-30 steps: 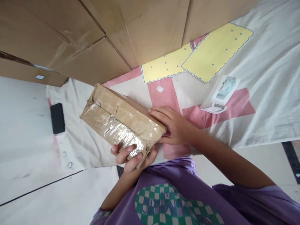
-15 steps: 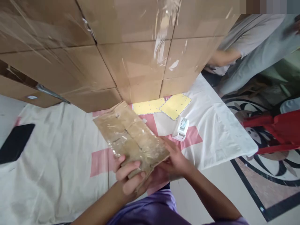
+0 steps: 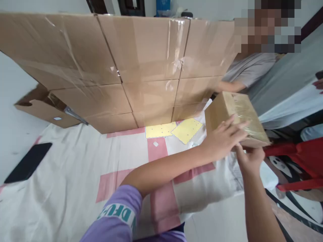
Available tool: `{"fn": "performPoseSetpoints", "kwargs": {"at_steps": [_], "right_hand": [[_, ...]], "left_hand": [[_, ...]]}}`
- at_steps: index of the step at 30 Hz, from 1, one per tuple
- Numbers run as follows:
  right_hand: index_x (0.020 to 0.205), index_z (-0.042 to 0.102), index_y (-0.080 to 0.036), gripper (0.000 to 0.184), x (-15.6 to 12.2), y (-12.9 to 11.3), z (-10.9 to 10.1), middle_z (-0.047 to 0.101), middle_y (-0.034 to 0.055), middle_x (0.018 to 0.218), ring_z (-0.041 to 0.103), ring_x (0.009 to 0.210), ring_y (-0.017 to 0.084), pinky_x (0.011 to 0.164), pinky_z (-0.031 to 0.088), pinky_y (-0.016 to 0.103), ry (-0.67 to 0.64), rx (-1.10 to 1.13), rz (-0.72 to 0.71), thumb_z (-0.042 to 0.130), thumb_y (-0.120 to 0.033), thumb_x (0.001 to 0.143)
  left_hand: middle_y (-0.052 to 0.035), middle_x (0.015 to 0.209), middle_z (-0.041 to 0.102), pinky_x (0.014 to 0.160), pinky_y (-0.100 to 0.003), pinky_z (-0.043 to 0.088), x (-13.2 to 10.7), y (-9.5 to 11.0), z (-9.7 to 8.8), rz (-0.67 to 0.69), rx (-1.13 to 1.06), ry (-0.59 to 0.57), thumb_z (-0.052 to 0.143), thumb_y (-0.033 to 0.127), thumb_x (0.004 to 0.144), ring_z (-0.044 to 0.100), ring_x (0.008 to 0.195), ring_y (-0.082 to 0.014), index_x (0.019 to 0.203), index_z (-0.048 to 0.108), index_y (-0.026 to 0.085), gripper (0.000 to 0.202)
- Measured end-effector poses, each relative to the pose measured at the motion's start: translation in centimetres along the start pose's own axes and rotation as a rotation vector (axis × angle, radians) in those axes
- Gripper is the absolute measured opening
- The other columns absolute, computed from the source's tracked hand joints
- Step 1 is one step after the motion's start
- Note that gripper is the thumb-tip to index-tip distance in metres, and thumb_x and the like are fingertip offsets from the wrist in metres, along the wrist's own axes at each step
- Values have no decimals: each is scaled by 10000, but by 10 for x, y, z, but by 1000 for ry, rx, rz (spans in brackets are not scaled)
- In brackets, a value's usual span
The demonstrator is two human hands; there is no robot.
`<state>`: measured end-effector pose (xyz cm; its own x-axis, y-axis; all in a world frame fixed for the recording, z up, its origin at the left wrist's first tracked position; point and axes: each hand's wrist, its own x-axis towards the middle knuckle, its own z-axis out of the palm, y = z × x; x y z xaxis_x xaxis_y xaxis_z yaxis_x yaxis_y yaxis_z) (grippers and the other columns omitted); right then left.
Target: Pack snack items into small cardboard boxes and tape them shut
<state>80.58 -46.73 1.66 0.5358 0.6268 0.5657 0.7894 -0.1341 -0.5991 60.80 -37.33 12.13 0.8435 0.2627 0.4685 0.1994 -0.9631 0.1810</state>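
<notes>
A small taped cardboard box (image 3: 217, 112) is held at the right, above the table's right end. My left hand (image 3: 224, 136) lies across its near side, fingers stretched over the face and the clear tape. My right hand (image 3: 250, 158) grips the box from below at its near edge, thumb up against it. The box is tilted, and its underside is mostly hidden. My left forearm crosses over the table. Below and left of the box, two yellow sheets with wavy edges (image 3: 187, 131) lie overlapping on the tablecloth (image 3: 126, 151).
A wall of stacked, taped cartons (image 3: 151, 50) stands along the table's far side. A black flat object (image 3: 28, 163) lies at the left. An opened carton (image 3: 47, 109) sits at the far left. Another person (image 3: 254, 69) is behind the box. A red chair (image 3: 302, 161) stands at right.
Both hands have carried the box from the middle to the right, turning it. My left arm now reaches across the table. The view has tilted up, showing the cartons' top edge.
</notes>
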Motion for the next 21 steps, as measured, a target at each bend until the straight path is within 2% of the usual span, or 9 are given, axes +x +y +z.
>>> {"fn": "performPoseSetpoints", "kwargs": {"at_steps": [2, 4, 7, 9, 12, 14, 17, 21], "right_hand": [[836, 682, -193, 467, 12, 15, 28, 739, 142, 774, 688, 716, 307, 696, 554, 463, 3, 11, 67, 695, -652, 755], [951, 677, -159, 522, 19, 24, 53, 748, 128, 835, 658, 714, 260, 663, 539, 401, -15, 93, 150, 707, -623, 714], [1150, 640, -151, 586, 23, 30, 78, 745, 119, 980, 640, 781, 227, 694, 532, 367, 1, 215, 248, 714, -536, 715], [1223, 609, -166, 601, 25, 32, 85, 725, 116, 1063, 645, 862, 230, 764, 542, 381, -16, 247, 256, 715, -501, 735], [1373, 506, -192, 661, 25, 35, 88, 644, 157, 1283, 639, 1068, 255, 863, 551, 401, -12, 269, 243, 683, -484, 807], [1441, 442, -194, 684, 23, 37, 89, 590, 179, 1346, 636, 1088, 255, 874, 555, 411, -9, 238, 249, 630, -515, 868], [1444, 449, -175, 657, 21, 40, 92, 606, 168, 1260, 645, 992, 245, 888, 547, 434, -68, 134, 210, 550, -572, 931], [1379, 508, -138, 614, 21, 37, 93, 648, 142, 1096, 635, 1014, 274, 956, 513, 472, -119, 16, 134, 500, -586, 959]], "left_hand": [[-127, 1601, 451, 1002, -484, 635, 19, -13, 31, -191, -98, -22, 451, 93, 997, 132, 1625, -358, 1392, 576, 203, 428], [-174, 1485, 562, 932, -489, 665, 36, -23, 58, -367, -133, -62, 494, 75, 970, 234, 1590, -409, 1353, 608, 210, 421], [-193, 1477, 561, 995, -559, 624, 60, -32, 81, -445, -96, -46, 464, 71, 978, 245, 1577, -433, 1349, 628, 210, 429], [-193, 1498, 545, 1033, -563, 599, 73, -38, 88, -460, -82, -33, 482, 76, 981, 221, 1584, -431, 1367, 617, 196, 426], [-183, 1556, 498, 1036, -512, 600, 91, -51, 95, -490, -54, -7, 489, 80, 991, 211, 1587, -433, 1373, 599, 159, 406], [-148, 1629, 425, 1027, -492, 605, 106, -63, 104, -507, -27, 26, 439, 83, 1010, 208, 1586, -437, 1389, 587, 162, 415], [-93, 1691, 346, 999, -507, 611, 133, -84, 119, -536, -15, 54, 315, 84, 1033, 202, 1584, -450, 1427, 560, 183, 474], [-108, 1664, 396, 924, -495, 626, 160, -101, 124, -601, -28, 55, 247, 54, 1020, 221, 1578, -442, 1449, 543, 182, 536]]}}
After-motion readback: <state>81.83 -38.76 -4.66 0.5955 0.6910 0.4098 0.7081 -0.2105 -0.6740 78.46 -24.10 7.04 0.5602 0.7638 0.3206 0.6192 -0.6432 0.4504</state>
